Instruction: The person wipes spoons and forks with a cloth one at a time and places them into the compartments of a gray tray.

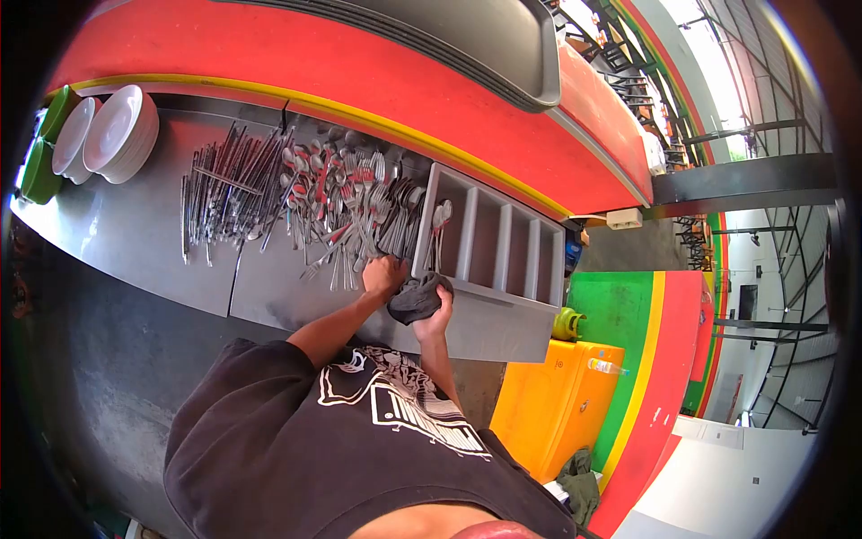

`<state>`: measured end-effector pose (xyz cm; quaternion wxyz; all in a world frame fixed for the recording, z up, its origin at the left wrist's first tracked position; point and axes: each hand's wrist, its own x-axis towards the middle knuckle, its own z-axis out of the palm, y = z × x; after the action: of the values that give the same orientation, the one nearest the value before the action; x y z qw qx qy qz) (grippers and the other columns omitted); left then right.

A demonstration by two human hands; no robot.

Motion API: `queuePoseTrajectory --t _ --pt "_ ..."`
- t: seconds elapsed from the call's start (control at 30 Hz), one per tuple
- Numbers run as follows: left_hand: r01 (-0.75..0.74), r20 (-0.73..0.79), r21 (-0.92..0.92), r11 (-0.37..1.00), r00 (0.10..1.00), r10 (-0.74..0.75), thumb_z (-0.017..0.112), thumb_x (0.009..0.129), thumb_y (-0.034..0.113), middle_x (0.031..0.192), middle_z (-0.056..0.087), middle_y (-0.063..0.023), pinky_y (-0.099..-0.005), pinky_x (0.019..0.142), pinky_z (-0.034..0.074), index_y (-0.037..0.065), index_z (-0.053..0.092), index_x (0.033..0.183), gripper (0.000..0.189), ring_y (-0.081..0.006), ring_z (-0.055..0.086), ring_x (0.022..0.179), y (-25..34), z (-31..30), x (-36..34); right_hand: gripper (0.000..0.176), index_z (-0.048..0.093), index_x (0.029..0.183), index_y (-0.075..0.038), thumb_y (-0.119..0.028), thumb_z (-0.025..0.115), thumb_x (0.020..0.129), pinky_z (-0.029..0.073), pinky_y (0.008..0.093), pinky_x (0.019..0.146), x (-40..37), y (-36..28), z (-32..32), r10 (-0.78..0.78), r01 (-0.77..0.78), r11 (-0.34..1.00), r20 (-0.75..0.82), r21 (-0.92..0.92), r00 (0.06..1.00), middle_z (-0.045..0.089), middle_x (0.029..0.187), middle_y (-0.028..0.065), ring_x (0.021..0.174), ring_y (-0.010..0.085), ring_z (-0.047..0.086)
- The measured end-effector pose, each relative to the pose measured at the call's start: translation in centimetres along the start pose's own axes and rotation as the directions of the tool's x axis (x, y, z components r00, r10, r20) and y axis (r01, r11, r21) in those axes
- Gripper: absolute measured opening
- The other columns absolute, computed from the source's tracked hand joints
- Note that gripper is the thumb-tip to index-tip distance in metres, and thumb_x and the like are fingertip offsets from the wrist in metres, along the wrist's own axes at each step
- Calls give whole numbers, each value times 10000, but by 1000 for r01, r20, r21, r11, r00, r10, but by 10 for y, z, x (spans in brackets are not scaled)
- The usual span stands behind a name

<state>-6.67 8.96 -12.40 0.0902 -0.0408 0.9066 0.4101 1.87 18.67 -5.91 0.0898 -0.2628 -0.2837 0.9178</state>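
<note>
My right hand (438,313) is wrapped round a bunched dark grey cloth (415,299) at the counter's front edge. Just left of it, my left hand (383,277) is closed at the lower end of the cutlery pile, touching or close to the cloth; what its fingers hold is hidden. Above that hand lie many spoons (400,220) side by side, beside a loose heap of forks (359,202), some with red handles. A grey cutlery tray (460,235) with several compartments stands to the right. A few spoons (440,220) rest in its leftmost compartment.
Dark chopsticks (229,184) are piled on the steel counter (135,229) at left, near stacked white bowls (124,135) and a green container (47,153). A red ledge (359,90) runs behind, bearing black trays (485,45). An orange cabinet (548,404) stands at right.
</note>
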Motion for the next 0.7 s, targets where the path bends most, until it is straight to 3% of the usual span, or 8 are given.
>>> queuePoseTrajectory --t 0.1,0.2,0.3,0.4,0.5,0.53,0.63,0.7 --pt "-89 21 10 996 996 89 663 788 429 769 683 -182 -495 596 527 57 671 775 373 -394 659 644 0 -7 -3 294 629 1083 -53 -243 563 869 486 437 920 -4 -3 9 4 -4 1000 6 8 1000 666 1040 89 981 290 627" --pt "-191 185 51 980 966 178 674 789 404 983 674 -152 -466 715 527 66 640 866 349 -363 667 857 0 -9 -4 294 626 1090 -53 -241 564 873 488 428 918 -12 -10 22 23 -23 1000 71 -9 997 665 1047 87 984 283 628" --pt "-640 259 133 757 759 597 683 777 376 1196 580 -114 -436 901 460 71 638 981 370 -312 542 1161 -8 -14 1 303 620 1101 -49 -246 561 878 491 417 917 -13 -10 21 33 -32 999 63 -19 997 665 1048 86 983 272 630" --pt "-802 333 440 403 563 757 679 762 412 1342 488 -90 -440 1072 307 62 631 1116 500 -283 285 1390 -13 -19 5 315 615 1113 -47 -253 559 883 492 410 917 -12 -7 17 12 -11 1000 25 -23 1000 664 1049 86 980 262 632" --pt "-851 292 263 454 519 803 650 774 320 1359 479 -104 -521 1118 241 0 622 1152 496 -304 240 1427 -6 -35 15 318 615 1115 -48 -258 556 884 491 412 921 -10 -6 14 32 -32 999 20 -6 999 664 1051 86 984 259 632" --pt "-874 387 258 413 485 784 657 767 373 1372 493 -101 -556 1152 156 8 645 1146 527 -307 203 1450 -8 -33 23 318 616 1114 -49 -259 556 884 491 414 922 -10 -6 14 45 -46 999 23 4 999 663 1051 87 986 259 632" --pt "-899 699 302 316 435 567 642 780 546 1442 448 -74 -554 1159 120 63 527 1336 745 -299 148 1471 8 -35 44 310 621 1106 -52 -256 552 884 490 414 925 -7 -4 10 27 -27 1000 -21 -7 999 665 1051 89 989 262 632" --pt "-914 743 296 277 402 535 619 783 591 1443 458 -72 -558 1169 84 104 530 1353 755 -288 182 1462 17 -34 56 283 639 1088 -49 -227 578 876 495 399 916 -9 -5 11 37 -37 999 -3 32 999 677 1045 80 985 250 640"
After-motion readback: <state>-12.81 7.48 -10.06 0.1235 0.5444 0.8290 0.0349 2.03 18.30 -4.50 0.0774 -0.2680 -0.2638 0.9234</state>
